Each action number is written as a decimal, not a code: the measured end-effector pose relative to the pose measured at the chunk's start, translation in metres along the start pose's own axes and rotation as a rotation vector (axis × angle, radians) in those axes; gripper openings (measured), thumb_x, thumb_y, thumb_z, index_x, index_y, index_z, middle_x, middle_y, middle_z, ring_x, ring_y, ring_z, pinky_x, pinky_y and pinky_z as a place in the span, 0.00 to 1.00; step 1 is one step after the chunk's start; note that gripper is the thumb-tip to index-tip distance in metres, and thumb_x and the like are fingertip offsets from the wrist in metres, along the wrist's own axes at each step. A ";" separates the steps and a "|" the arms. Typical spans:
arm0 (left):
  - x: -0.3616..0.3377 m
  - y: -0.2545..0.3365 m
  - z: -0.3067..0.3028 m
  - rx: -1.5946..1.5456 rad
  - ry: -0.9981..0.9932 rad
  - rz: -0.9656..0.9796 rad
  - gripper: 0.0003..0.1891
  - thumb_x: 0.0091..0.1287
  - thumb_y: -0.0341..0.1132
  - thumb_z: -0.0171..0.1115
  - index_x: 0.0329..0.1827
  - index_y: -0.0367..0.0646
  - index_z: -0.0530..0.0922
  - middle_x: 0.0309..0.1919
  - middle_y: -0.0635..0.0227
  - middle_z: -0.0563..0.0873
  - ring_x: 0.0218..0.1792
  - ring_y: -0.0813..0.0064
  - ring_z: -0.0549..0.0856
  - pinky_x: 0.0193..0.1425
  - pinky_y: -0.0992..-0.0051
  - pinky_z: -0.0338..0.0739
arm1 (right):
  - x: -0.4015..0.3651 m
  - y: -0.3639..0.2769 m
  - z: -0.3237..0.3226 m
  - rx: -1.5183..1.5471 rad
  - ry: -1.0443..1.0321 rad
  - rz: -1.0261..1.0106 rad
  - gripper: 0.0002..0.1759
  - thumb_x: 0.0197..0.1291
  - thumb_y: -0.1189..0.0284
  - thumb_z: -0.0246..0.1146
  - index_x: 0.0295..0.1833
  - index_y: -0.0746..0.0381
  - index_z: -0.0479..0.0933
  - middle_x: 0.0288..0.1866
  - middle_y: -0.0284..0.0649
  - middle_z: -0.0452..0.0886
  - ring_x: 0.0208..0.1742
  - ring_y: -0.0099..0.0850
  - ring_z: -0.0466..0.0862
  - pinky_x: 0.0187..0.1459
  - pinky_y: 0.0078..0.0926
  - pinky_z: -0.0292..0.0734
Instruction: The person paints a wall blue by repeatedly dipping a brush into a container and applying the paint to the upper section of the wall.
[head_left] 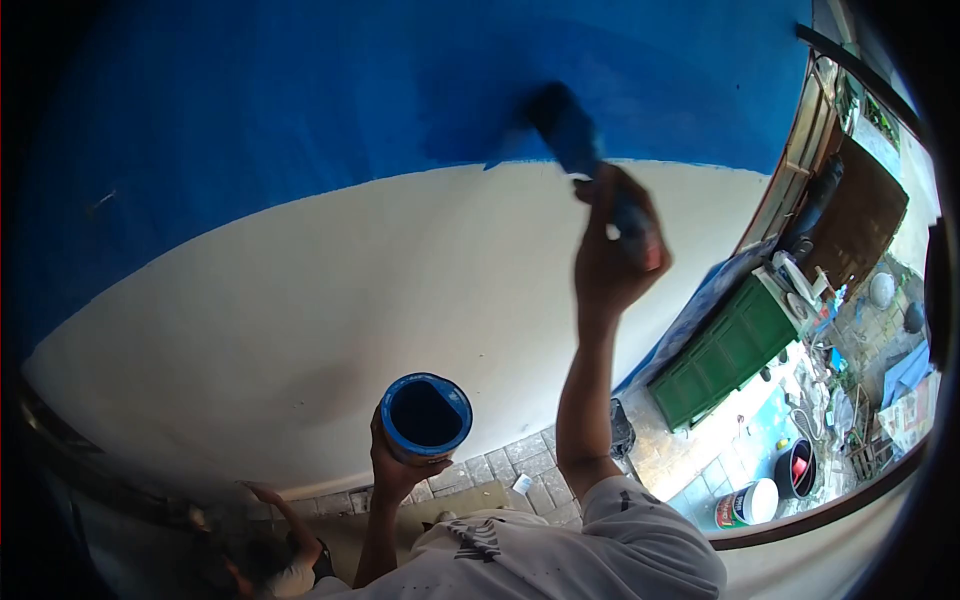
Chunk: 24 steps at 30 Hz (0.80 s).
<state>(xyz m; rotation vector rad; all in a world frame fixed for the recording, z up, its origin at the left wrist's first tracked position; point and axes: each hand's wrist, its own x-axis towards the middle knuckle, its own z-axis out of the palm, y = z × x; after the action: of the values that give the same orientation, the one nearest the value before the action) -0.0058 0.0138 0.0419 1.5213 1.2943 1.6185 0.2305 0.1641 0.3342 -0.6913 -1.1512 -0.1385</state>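
My right hand (pixel 618 240) is wrapped round the handle of a paintbrush (pixel 572 135), slightly blurred. Its dark bristles lie against the blue upper part of the wall (pixel 330 110), where the paint around them looks darker and wet. Below a curved edge the wall is white. Lower down, my left hand (pixel 398 462) grips a paint can (pixel 428 458) from the side and beneath. The can's rim is smeared with blue, and dark blue paint shows inside.
Another person's arm (pixel 290 515) reaches toward the wall at lower left. To the right stand a green cabinet (pixel 725 350), a white paint bucket (pixel 750 503) and a black bucket (pixel 796 468) with something red inside. Paving bricks (pixel 535 470) run along the wall's foot.
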 end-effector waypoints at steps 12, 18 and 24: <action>0.017 0.006 -0.016 0.042 -0.133 0.090 0.70 0.35 0.40 0.97 0.84 0.43 0.59 0.73 0.56 0.74 0.74 0.57 0.78 0.79 0.57 0.74 | -0.014 -0.002 -0.027 0.272 -0.033 0.159 0.08 0.73 0.79 0.69 0.52 0.71 0.85 0.43 0.44 0.91 0.40 0.32 0.93 0.43 0.28 0.91; 0.029 0.012 -0.032 0.143 -0.160 0.153 0.71 0.35 0.45 0.97 0.85 0.46 0.58 0.76 0.57 0.72 0.77 0.55 0.74 0.82 0.54 0.71 | -0.069 -0.044 -0.103 0.410 -0.523 0.471 0.07 0.68 0.84 0.71 0.49 0.75 0.84 0.42 0.46 0.91 0.36 0.32 0.94 0.38 0.26 0.92; 0.035 0.015 -0.038 0.304 -0.230 0.196 0.72 0.30 0.39 0.97 0.84 0.47 0.60 0.77 0.57 0.72 0.77 0.55 0.73 0.82 0.54 0.70 | -0.119 -0.065 -0.090 0.143 -1.136 0.466 0.10 0.65 0.74 0.77 0.50 0.61 0.88 0.45 0.39 0.93 0.43 0.32 0.94 0.48 0.30 0.90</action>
<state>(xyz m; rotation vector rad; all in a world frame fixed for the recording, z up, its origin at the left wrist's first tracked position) -0.0462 0.0294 0.0748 2.0087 1.3399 1.3523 0.2228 0.0333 0.2381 -0.9134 -1.9956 0.8247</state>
